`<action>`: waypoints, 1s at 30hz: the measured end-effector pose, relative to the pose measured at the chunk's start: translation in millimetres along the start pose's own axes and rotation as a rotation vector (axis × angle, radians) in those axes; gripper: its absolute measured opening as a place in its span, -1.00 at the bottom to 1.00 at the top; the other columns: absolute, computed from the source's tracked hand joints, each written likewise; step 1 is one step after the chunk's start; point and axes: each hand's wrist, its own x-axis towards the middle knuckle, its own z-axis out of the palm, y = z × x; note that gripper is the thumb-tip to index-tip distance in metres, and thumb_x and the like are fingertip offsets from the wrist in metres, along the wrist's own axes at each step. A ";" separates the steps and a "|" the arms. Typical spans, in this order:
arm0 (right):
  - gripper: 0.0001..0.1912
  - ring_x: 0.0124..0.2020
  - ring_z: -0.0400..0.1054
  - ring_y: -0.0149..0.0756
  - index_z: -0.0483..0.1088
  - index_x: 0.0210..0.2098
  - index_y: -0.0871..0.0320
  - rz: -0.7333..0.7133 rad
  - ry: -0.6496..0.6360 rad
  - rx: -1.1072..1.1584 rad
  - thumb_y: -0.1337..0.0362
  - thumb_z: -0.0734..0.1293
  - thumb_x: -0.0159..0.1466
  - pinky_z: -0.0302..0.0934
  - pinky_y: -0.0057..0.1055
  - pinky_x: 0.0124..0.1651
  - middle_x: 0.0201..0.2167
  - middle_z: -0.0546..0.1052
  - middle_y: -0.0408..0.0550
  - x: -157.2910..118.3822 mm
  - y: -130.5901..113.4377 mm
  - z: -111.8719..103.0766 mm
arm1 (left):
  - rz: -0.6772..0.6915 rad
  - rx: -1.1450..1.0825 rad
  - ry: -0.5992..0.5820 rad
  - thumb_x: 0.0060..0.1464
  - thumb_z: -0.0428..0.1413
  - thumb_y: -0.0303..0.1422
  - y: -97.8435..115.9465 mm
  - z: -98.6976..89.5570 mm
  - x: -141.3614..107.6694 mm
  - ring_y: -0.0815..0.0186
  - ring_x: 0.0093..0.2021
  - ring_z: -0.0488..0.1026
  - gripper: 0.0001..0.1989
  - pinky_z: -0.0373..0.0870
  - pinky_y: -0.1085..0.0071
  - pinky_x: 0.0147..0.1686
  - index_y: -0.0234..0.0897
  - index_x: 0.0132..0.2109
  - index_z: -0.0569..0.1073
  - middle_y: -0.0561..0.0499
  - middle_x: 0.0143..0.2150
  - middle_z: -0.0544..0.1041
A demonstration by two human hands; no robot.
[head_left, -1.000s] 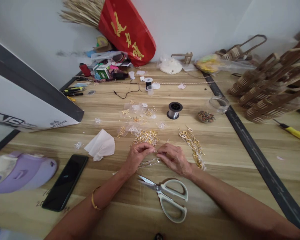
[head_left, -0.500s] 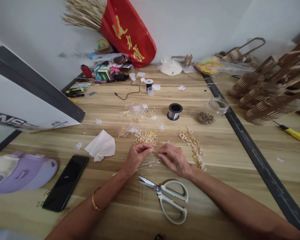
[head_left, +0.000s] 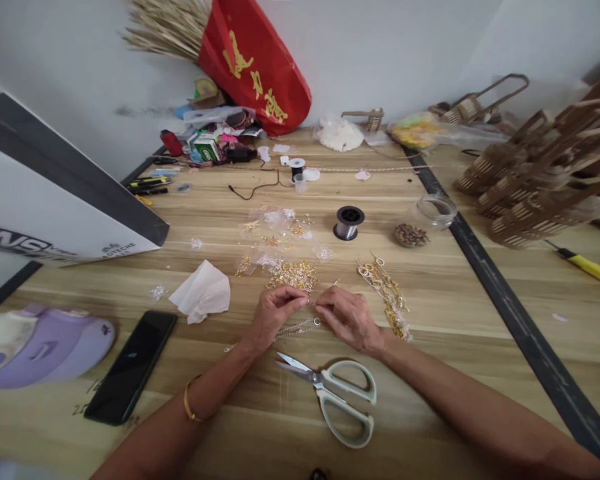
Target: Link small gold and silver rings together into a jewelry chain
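Note:
My left hand [head_left: 279, 312] is closed in a pinch of thumb and forefinger, with a tiny pale piece at its tips, too small to name. Close to its right, my right hand [head_left: 347, 317] is pinched too; what it holds, if anything, I cannot make out. Just beyond the fingertips lies a heap of gold and silver beads [head_left: 295, 275]. A silver chain [head_left: 299, 328] with a ring at its end rests beneath the hands, partly covered by the left one. White-handled scissors [head_left: 325, 387] lie nearer to me, and gold and silver chains [head_left: 389, 290] lie right of my right hand.
A wire spool [head_left: 349, 223] and a tipped glass jar of beads [head_left: 414, 233] stand farther back. On the left are a white tissue [head_left: 203, 293], a black phone [head_left: 131, 367] and a large box [head_left: 70, 193]. Small woven baskets [head_left: 523, 180] crowd the right, near a yellow cutter [head_left: 593, 268].

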 end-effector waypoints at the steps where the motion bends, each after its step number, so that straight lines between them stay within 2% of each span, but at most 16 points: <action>1: -0.95 -0.39 0.33 -0.39 0.31 -0.26 0.16 0.001 0.002 -0.003 0.39 0.23 0.30 0.22 -0.47 -0.35 -0.40 0.44 -0.07 -0.1 -0.1 -0.1 | -0.001 -0.004 -0.002 -0.13 0.26 -0.33 -0.4 -0.1 0.0 0.33 -0.36 0.44 -0.86 0.34 0.44 -0.27 -0.33 -0.41 0.55 0.01 -0.42 0.56; 30: -0.93 -0.38 0.35 -0.37 0.32 -0.23 0.14 0.019 -0.012 0.001 0.34 0.21 0.32 0.26 -0.46 -0.33 -0.40 0.46 -0.06 3.0 -4.7 -1.0 | 0.018 0.036 -0.038 -0.13 0.26 -0.28 4.9 5.3 -3.6 0.35 -0.41 0.38 -0.82 0.31 0.45 -0.33 -0.34 -0.45 0.51 0.02 -0.48 0.50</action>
